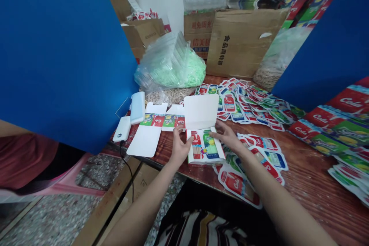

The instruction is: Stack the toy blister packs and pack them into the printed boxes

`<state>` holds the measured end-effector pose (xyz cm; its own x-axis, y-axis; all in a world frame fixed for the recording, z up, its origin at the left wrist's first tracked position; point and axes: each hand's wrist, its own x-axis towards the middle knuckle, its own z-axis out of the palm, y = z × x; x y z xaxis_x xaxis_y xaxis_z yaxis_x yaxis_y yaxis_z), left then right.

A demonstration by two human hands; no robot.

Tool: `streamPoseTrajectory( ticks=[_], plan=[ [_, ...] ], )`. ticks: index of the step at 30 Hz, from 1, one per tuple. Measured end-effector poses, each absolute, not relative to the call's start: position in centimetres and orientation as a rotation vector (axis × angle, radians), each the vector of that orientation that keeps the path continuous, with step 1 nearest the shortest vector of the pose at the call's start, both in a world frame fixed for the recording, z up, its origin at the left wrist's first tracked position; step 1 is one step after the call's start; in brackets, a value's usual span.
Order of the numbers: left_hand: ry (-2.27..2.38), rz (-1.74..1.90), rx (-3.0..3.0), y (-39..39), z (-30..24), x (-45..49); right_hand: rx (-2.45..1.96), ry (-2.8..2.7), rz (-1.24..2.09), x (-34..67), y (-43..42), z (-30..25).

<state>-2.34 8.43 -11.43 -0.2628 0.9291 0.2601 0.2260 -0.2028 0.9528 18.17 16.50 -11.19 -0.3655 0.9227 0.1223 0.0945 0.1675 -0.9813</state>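
Observation:
A small printed box (206,158) with its white lid (201,111) folded up and back sits near the table's front edge. Inside lies a card (210,147) printed with a red Cola jar and a green Sprite jar. My left hand (181,146) grips the box's left wall, thumb at the inner edge and fingers outside. At the opposite side, my right hand (230,137) holds the right wall, its thumb reaching over the card; some fingertips are hidden. Unfolded boxes (150,134) lie left of it, and loose jar-shaped cards (238,182) lie under my right forearm.
A pile of jar-shaped cards (248,102) spreads behind. Stacked printed boxes (325,127) stand at right. A bag of green shreds (193,69) and a cardboard carton (245,42) stand at the back. Blue panels (57,54) flank the table; a white device (122,128) trails a cable.

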Motion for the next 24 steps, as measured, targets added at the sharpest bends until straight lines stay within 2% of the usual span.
streamPoseTrajectory(
  ticks=[4,9,18,24],
  plan=[
    [1.177,1.353,1.27,9.1,-11.4,-3.2,-0.94,-1.837,1.027,19.0,16.3,-10.7],
    [1.248,1.359,1.482,8.7,-11.2,-4.0,-0.801,-2.344,0.646,20.6,15.3,-8.6],
    [1.374,0.884,2.331,5.3,-9.7,-6.3,-0.654,-2.608,0.623,22.7,11.1,-8.4],
    [1.089,0.88,2.29,4.1,-9.3,-7.5,-0.703,-2.719,0.594,22.7,9.1,-7.8]
  ],
)
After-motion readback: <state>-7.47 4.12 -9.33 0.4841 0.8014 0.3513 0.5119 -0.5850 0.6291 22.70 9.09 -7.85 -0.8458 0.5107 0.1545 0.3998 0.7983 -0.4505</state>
